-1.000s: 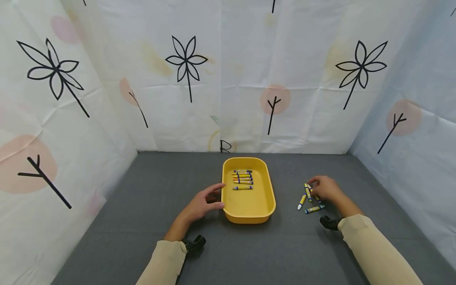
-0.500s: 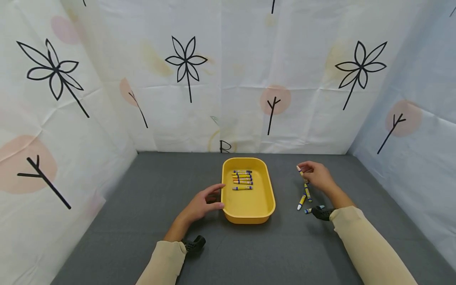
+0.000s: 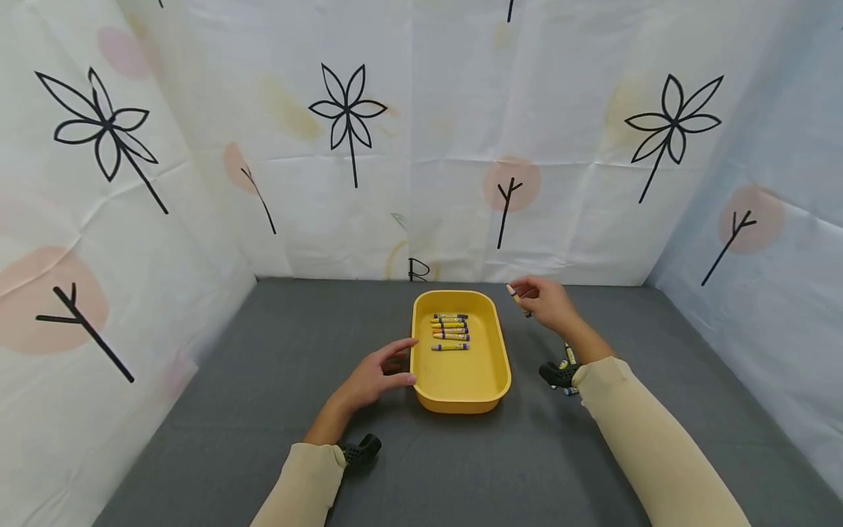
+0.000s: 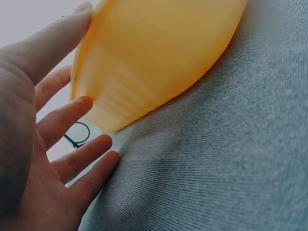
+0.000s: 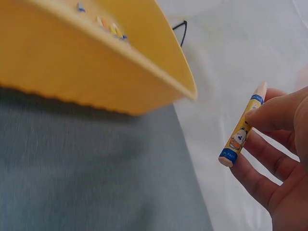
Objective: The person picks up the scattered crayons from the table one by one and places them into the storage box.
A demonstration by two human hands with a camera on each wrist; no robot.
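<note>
A yellow tray (image 3: 495,366) sits mid-table on the grey cloth, with several yellow-and-blue crayons (image 3: 450,331) lying in its far half. My right hand (image 3: 548,301) is raised just right of the tray's far corner and pinches one crayon (image 3: 516,298) between thumb and fingers; in the right wrist view that crayon (image 5: 240,132) stands out beside the tray (image 5: 72,72). My left hand (image 3: 380,372) rests with relaxed fingers against the tray's left wall; the left wrist view shows the fingers (image 4: 67,118) touching the tray (image 4: 154,53).
A few loose crayons (image 3: 566,360) lie on the cloth right of the tray, partly hidden by my right sleeve (image 3: 642,446). Patterned white sheets (image 3: 421,146) wall in the table at the back and on both sides.
My right hand lifted one crayon from the loose pile and carried it up and left toward the tray's far right corner. The left hand has stayed against the tray.
</note>
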